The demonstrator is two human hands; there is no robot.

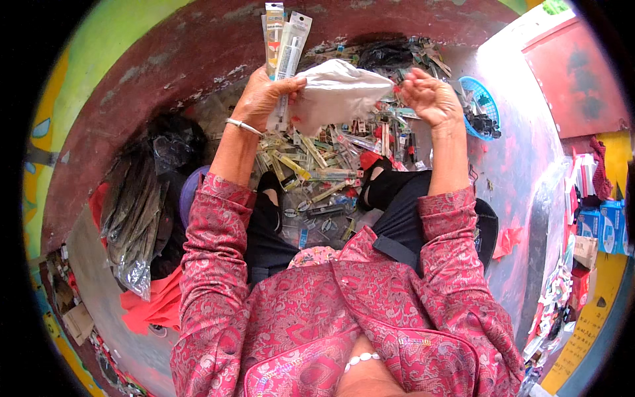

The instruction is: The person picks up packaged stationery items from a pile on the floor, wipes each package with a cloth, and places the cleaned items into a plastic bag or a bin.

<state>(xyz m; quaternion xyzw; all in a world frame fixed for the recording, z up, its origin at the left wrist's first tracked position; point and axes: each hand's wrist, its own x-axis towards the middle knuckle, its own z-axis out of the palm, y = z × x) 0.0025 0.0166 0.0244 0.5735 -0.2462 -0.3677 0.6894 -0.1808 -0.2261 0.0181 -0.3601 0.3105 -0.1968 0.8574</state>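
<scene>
We see the left hand [261,98] clamped around several long packaged items [283,40], their long axis running upward and away from it; the same hand pinches the near edge of a white plastic bag [337,92], which stretches rightward to the right hand [431,99], fingers curled on the bag's far corner; below both hands lies a heap of similar small packets [324,165] on the ground; a blue basket [486,99] sits just beyond the right hand.

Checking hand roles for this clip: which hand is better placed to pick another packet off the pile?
Probably the right hand: its fingers only pinch the white bag's edge. The left hand already grips long packets plus the bag, above the pile of packets.
</scene>
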